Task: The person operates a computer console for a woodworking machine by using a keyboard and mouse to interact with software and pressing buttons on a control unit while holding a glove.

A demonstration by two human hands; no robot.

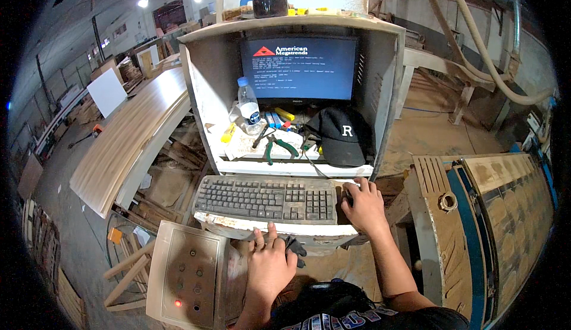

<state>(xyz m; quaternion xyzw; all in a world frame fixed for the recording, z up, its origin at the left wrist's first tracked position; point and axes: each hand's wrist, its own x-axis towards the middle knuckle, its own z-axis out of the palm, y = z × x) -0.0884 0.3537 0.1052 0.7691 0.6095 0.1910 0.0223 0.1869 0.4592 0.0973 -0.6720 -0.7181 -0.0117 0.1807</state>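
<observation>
A dusty dark keyboard (267,199) lies on a pull-out shelf (297,229) with a worn white front edge. My right hand (364,208) curls over a dark computer mouse (347,198) at the keyboard's right end; the fingers hide most of it. Just below the shelf's front edge is my left hand (272,266), its fingers stretched up and the tips touching that edge. Beside it a dark cloth-like thing (295,248) hangs under the shelf. Inside the cabinet above, a monitor (298,68) shows white text on a blue screen.
The cabinet (386,92) also holds a clear bottle (250,113), green-handled pliers (281,149) and a black cap (339,137). A control box (187,276) with a lit red lamp stands lower left. Stacked boards (137,128) lie left; a slatted machine (440,223) stands right.
</observation>
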